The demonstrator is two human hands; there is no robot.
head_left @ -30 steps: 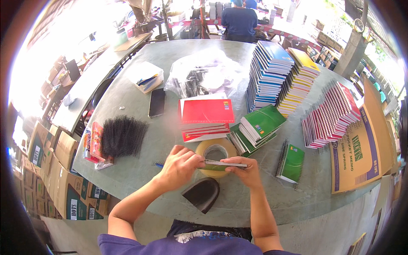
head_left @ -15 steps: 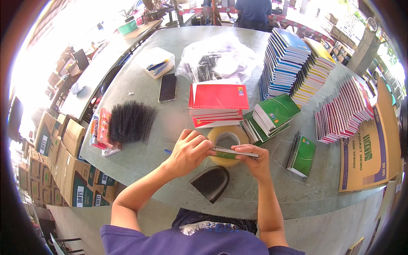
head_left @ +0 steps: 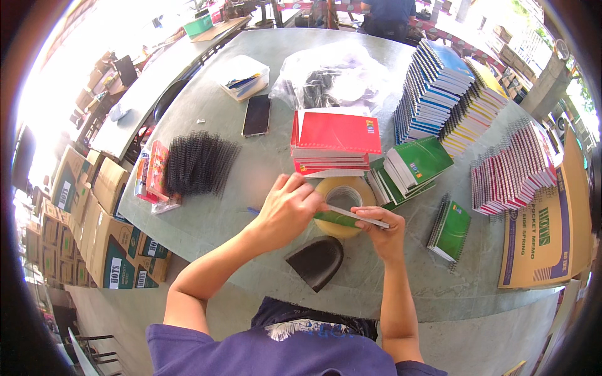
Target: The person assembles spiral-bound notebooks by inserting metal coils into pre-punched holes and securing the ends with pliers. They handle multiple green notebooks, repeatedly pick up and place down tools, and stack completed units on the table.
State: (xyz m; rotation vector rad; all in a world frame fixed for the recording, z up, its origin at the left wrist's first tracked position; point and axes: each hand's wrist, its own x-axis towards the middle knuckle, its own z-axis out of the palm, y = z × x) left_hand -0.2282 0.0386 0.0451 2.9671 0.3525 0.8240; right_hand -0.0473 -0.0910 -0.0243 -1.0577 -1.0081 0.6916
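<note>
A thin green notebook (head_left: 348,216) is held flat between both hands above the near edge of the surface (head_left: 251,169), directly over one roll of clear packing tape (head_left: 343,199) that partly shows behind it. The left hand (head_left: 285,210) has its fingers closed over the notebook's left end; the right hand (head_left: 384,230) pinches the right end, fingers clamped along its edge. One dark curved shoe-sole-like piece (head_left: 315,260) lies just toward the person, near the edge.

Beyond the tape stands one stack of red notebooks (head_left: 335,141), and beside it to the right two short piles of green spiral notebooks (head_left: 414,166). One single green spiral notebook (head_left: 450,229) lies alone near the right near edge. Farther right, one fanned row of red-and-white spiral notebooks (head_left: 514,169); toward the far right, a blue-topped stack (head_left: 433,88) touching a yellow one (head_left: 480,109).

Left of the hands sits one bundle of black spiral binding coils (head_left: 199,161) against a few flat packets (head_left: 149,172). One phone (head_left: 257,115), one clear plastic box (head_left: 246,76) and one crumpled plastic bag (head_left: 335,78) lie at the far side. One flat cardboard carton (head_left: 545,232) rests at the right edge.
</note>
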